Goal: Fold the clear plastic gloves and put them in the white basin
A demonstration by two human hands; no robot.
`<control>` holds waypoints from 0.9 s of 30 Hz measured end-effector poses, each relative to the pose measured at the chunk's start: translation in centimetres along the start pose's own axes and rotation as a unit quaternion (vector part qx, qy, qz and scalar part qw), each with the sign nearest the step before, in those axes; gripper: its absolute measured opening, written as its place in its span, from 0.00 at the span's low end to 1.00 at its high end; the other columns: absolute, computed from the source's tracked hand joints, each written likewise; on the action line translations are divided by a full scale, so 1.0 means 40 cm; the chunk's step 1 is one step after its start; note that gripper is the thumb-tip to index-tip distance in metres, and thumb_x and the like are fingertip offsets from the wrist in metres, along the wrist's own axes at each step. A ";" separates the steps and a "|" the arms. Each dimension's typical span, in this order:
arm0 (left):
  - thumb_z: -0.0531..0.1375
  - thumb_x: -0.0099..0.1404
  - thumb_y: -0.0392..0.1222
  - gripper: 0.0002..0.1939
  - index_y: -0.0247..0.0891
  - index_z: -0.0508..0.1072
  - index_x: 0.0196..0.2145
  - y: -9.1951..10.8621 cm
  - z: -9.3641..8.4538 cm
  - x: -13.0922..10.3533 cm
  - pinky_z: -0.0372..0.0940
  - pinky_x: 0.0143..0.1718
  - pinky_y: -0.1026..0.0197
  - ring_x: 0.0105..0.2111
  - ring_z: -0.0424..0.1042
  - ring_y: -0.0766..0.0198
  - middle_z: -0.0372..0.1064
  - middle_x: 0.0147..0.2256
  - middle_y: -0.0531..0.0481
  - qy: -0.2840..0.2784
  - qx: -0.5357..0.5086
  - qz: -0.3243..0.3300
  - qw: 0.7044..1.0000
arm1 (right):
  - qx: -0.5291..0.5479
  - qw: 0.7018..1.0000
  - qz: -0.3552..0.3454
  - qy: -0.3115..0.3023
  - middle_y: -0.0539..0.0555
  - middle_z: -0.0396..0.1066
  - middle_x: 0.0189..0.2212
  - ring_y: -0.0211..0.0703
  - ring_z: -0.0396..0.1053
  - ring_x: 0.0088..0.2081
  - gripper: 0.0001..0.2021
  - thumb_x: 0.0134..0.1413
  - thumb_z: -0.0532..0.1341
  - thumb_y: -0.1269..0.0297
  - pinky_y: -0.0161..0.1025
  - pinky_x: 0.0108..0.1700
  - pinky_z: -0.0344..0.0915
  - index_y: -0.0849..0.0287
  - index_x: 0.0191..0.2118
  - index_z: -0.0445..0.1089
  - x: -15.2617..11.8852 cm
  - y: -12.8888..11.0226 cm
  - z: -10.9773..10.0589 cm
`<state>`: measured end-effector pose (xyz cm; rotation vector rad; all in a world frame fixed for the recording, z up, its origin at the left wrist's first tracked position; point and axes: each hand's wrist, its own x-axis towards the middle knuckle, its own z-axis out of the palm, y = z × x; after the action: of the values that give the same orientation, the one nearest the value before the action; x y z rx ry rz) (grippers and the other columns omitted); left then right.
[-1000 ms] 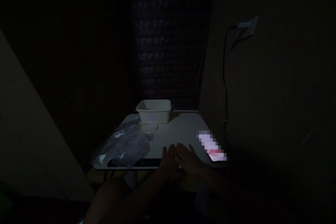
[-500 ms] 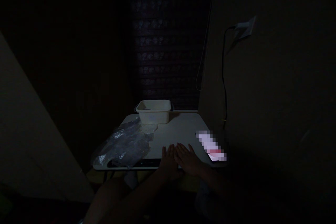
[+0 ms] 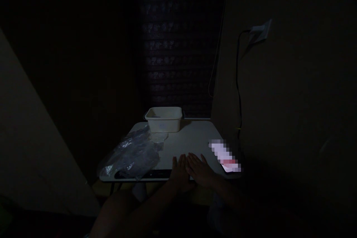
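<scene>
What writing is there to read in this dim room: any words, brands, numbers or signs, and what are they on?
None can be read.
Phone: lit screen, but blocked out by large pixels.
Tub: a faint bluish mark on its front, too blurred to read.
Dark strip: tiny pale marks, too small to read.
Bag: no lettering I can make out.

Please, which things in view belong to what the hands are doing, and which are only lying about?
With the hands:
left hand and right hand, open side by side, nothing visibly held
table, with both hands at its near edge

Apparently lying about:
clear plastic, crumpled, left
white tub, far edge
lit phone-like device, right
</scene>
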<state>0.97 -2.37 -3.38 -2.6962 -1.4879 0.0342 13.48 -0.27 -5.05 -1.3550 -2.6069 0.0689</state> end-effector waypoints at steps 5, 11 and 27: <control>0.41 0.50 0.57 0.37 0.26 0.43 0.51 -0.001 0.001 0.002 0.30 0.45 0.43 0.50 0.34 0.48 0.37 0.51 0.34 -0.001 0.007 -0.001 1.000 | 0.049 0.999 0.018 -0.014 0.54 0.46 0.51 0.41 0.40 0.52 0.23 0.50 0.33 0.55 0.50 0.48 0.34 0.56 0.50 0.46 0.017 0.022 -0.002; 0.45 0.50 0.54 0.37 0.22 0.43 0.50 -0.007 0.010 -0.001 0.33 0.45 0.43 0.50 0.38 0.47 0.39 0.50 0.31 0.018 0.031 -0.003 0.999 | 0.096 0.988 0.081 0.085 0.53 0.57 0.45 0.39 0.52 0.46 0.21 0.51 0.35 0.58 0.42 0.46 0.44 0.57 0.45 0.55 0.029 0.055 -0.048; 0.43 0.57 0.37 0.14 0.37 0.63 0.38 -0.017 -0.016 -0.041 0.42 0.46 0.54 0.44 0.54 0.60 0.60 0.41 0.46 0.095 -0.026 0.036 0.994 | 0.079 0.989 0.081 0.095 0.53 0.63 0.40 0.38 0.58 0.42 0.22 0.51 0.35 0.57 0.39 0.44 0.49 0.57 0.39 0.61 0.023 0.051 -0.084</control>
<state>-0.44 -3.44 -2.72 -2.7024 -1.3549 -0.2547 15.26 1.50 -1.91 -1.4376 -2.2813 0.1583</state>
